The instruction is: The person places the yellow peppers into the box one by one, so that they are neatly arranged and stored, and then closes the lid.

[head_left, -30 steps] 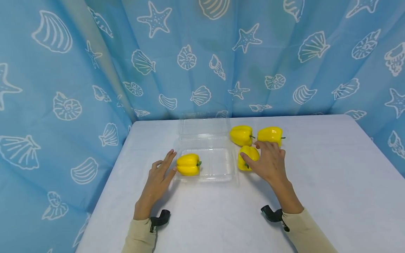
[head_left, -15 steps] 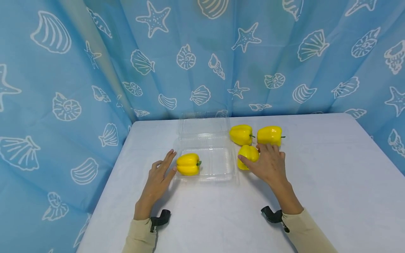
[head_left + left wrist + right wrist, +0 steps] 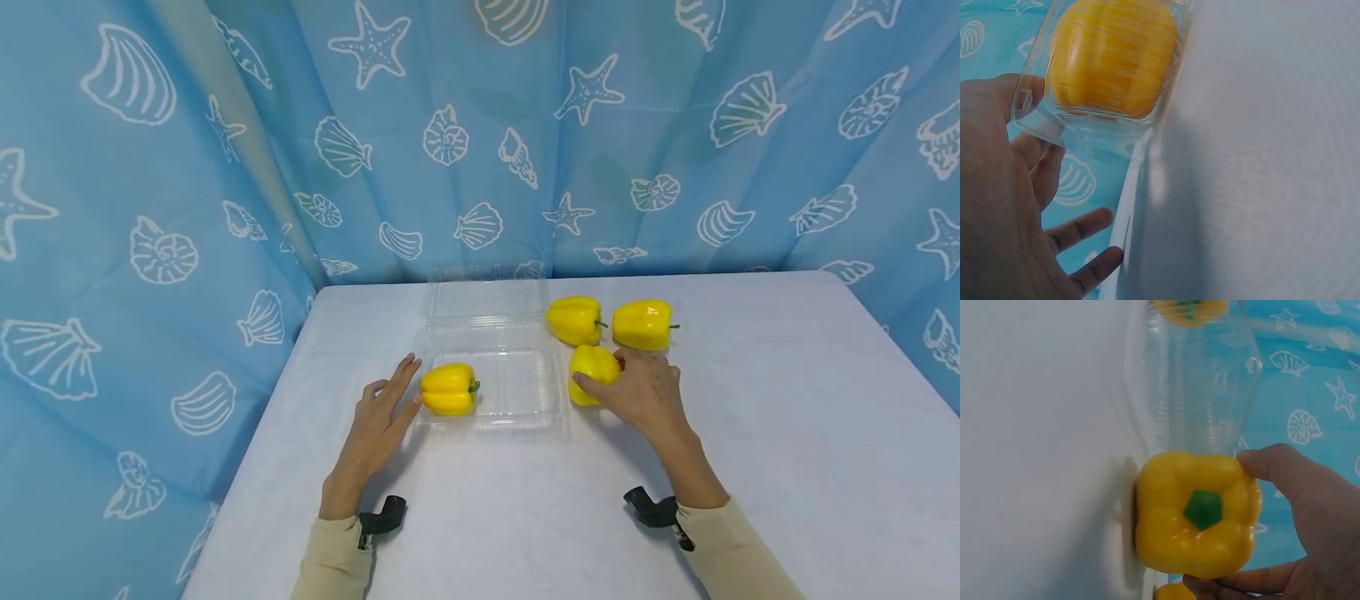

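In the head view, a yellow bell pepper (image 3: 449, 389) lies in the left half of a clear plastic clamshell container (image 3: 517, 417), whose lid is folded back. My left hand (image 3: 377, 425) is at the container's left edge, fingers extended. The left wrist view shows the thumb against the clear rim (image 3: 1038, 125). Just right of the container, my right hand (image 3: 647, 392) holds a second bell pepper (image 3: 592, 373) between thumb and fingers. Its green stem (image 3: 1204, 509) faces the right wrist camera. Whether this pepper touches the table is unclear.
Two more yellow bell peppers, a left one (image 3: 573, 321) and a right one (image 3: 642, 325), lie behind the right hand. The white-covered table (image 3: 510, 517) ends at a blue seashell curtain (image 3: 480, 167). The open lid (image 3: 487, 302) lies toward the back edge.
The right hand's fingers have closed round the near pepper, which has turned so its stem no longer shows in the head view. The left hand has stayed in place.
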Available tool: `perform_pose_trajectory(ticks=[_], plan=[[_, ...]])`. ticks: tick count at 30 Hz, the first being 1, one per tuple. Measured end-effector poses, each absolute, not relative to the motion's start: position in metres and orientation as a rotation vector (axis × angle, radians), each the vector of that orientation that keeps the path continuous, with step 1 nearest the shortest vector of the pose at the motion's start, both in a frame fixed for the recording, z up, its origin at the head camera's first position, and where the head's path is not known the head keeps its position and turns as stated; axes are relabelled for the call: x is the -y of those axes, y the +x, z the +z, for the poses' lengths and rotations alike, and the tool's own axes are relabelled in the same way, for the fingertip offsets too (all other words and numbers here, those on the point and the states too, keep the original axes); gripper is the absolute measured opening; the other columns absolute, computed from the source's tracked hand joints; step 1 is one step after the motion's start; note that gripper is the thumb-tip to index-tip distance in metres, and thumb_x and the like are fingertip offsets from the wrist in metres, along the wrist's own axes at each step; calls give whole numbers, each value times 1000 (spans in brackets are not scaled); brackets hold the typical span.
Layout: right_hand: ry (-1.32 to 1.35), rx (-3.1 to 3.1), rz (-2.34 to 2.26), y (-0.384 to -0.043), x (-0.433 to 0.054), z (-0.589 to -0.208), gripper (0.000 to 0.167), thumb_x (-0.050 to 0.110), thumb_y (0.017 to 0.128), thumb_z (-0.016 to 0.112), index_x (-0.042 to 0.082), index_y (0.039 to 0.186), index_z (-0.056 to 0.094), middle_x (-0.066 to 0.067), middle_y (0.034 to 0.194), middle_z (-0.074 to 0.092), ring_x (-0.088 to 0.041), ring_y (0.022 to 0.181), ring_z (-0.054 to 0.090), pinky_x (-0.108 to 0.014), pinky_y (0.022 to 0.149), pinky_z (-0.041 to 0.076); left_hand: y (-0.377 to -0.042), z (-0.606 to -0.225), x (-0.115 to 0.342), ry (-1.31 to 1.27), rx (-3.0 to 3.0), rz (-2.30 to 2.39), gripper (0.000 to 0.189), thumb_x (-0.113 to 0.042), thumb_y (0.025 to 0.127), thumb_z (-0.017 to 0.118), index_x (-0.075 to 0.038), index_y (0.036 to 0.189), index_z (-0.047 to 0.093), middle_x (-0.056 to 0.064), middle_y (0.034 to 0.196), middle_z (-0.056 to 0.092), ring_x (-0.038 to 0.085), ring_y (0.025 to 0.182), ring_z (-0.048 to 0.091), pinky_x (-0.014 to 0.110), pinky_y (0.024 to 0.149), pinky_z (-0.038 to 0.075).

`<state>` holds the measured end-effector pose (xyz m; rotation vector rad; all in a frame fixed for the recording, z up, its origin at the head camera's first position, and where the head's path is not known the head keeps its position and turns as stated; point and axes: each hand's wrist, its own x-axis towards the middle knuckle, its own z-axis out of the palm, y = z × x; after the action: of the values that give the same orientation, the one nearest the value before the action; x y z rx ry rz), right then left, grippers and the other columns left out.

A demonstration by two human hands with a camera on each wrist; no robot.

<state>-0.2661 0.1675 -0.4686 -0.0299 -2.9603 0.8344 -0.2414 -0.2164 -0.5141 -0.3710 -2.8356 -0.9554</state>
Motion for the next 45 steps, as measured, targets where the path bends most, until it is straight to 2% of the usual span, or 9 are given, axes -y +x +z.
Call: perform_pose_trajectory(ticks=[3,9,16,23,29,38,42,45], plan=[[-25,2994,912,-267,-172,-467,85,56,81,75,-10,133,54,-29,123,59,-45,113,46,-61,98,26,-241,-515,217,-373,2836,-957,57,-48,107,39,-35,160,24,-13,164,20,37,136,32,63,107,22],[-31,3021,1007,-270,-180,-461,91,52,81,77,-8,143,46,-30,133,51,-46,117,40,-60,95,24,-241,-515,217,-378,2820,-958,56,-48,107,40,-35,159,25,-13,164,20,37,135,33,63,107,23],[75,2953,1005,-272,-186,-455,89,47,81,79,-6,143,46,-28,135,53,-46,119,40,-61,93,23,-241,-514,217,-370,2825,-952,57,-49,106,38,-34,160,25,-15,164,19,37,135,33,63,107,22],[101,2931,1018,-272,-188,-446,92,49,81,80,-7,145,44,-30,141,47,-47,123,36,-61,91,27,-242,-513,217,-348,2839,-954,57,-51,106,38,-34,159,26,-16,164,19,38,136,32,64,107,23],[173,2890,1041,-274,-186,-441,91,49,81,80,-4,146,44,-27,146,45,-46,130,33,-64,97,24,-242,-514,217,-362,2824,-951,58,-49,106,39,-31,159,28,-13,164,21,38,135,33,64,106,24],[315,2820,1049,-279,-179,-434,84,44,80,82,1,144,47,-23,145,46,-43,133,30,-66,102,24,-243,-513,217,-343,2843,-954,57,-50,106,39,-36,159,25,-17,164,19,37,135,33,63,106,25],[376,2777,1083,-281,-173,-432,82,40,80,84,3,143,48,-20,145,48,-40,133,32,-66,103,29,-244,-513,218,-347,2840,-963,57,-51,106,39,-35,159,26,-17,163,19,37,136,33,63,106,24],[413,2759,1100,-283,-168,-432,81,38,79,85,4,143,49,-18,144,49,-38,131,34,-62,99,36,-243,-514,217,-343,2846,-964,57,-51,106,38,-36,159,25,-18,163,19,37,136,32,63,107,24]])
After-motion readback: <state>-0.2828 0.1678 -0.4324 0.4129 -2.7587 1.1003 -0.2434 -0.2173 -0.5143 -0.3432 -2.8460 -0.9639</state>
